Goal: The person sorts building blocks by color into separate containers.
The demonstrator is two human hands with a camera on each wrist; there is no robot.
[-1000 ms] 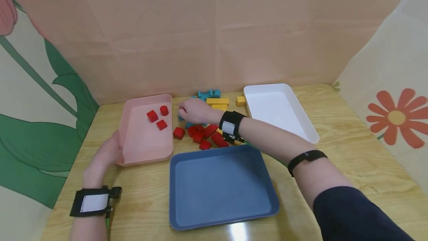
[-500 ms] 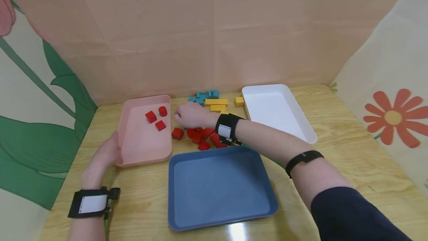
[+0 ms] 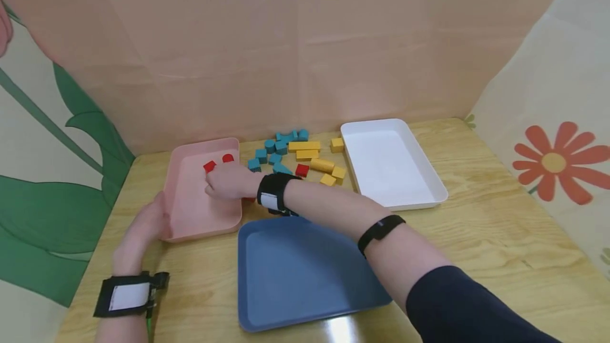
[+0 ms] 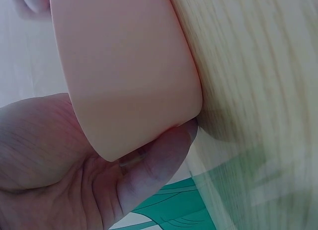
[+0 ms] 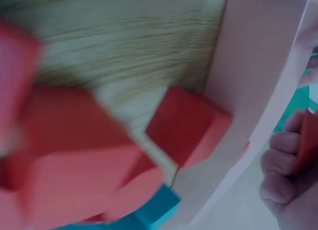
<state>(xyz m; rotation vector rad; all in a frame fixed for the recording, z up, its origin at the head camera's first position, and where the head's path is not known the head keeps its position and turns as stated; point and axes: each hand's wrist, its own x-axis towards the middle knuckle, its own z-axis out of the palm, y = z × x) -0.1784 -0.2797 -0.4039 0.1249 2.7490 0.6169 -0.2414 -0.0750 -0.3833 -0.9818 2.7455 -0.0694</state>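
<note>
My left hand (image 3: 146,221) grips the near left corner of the pink tray (image 3: 186,213), its fingers curled against the outer wall (image 4: 129,76). Over the right part of that tray, my right hand (image 3: 232,180) holds a red block (image 5: 307,143) in curled fingers; much of the block's shape is hidden. Beyond the hand, a red cube (image 3: 209,166) and a red cylinder (image 3: 227,158) lie in the tray. In the right wrist view another red block (image 5: 186,128) sits on the table beside the tray's outer wall, near a heap of red blocks (image 5: 84,155).
Teal blocks (image 3: 260,155) and yellow blocks (image 3: 305,146) spread across the table behind my right forearm, with a red block (image 3: 302,170) among them. A white tray (image 3: 395,168) stands at right, a blue tray (image 3: 305,274) in front.
My right hand has moved left from above the block pile to over the pink tray, carrying the red block. More teal and yellow blocks now show. The left hand keeps its grip.
</note>
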